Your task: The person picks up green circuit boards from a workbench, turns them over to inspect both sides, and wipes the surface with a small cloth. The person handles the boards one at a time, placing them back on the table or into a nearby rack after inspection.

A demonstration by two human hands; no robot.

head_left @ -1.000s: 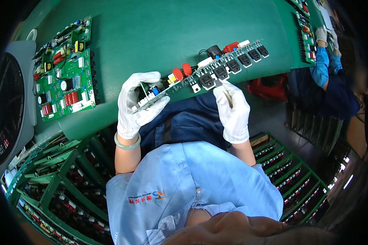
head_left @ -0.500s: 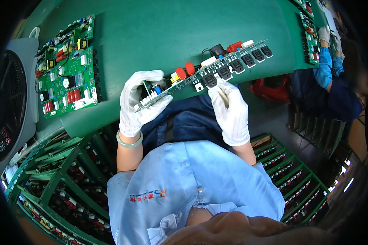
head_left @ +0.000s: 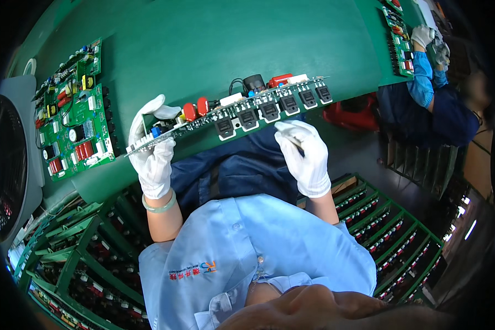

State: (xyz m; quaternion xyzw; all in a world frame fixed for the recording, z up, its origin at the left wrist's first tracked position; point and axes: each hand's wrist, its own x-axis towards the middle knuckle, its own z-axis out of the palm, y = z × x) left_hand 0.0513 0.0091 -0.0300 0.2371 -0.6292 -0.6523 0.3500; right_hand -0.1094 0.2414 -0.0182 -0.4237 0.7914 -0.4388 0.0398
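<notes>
My left hand (head_left: 151, 157), in a white glove, grips the left end of a green circuit board (head_left: 190, 127). The board is tilted up on edge, its right end over the table's near edge. A row of black square components (head_left: 269, 111) with metal tabs lines its near edge, and red discs and a black cylinder stand behind them. My gloved right hand (head_left: 305, 157) is closed just below the board's right half, apart from it. Its thumb and fingers are pressed together; whatever they hold is hidden.
More populated circuit boards (head_left: 74, 129) lie on the green table (head_left: 231, 44) at the left, beside a large fan (head_left: 11, 159). Green racks (head_left: 379, 236) of boards flank me. At the far right a co-worker's gloved hands (head_left: 423, 36) work near another board (head_left: 399, 47).
My left hand and the board have shifted left and slightly nearer, the board turning a little flatter across. My right hand has drawn away from the black components.
</notes>
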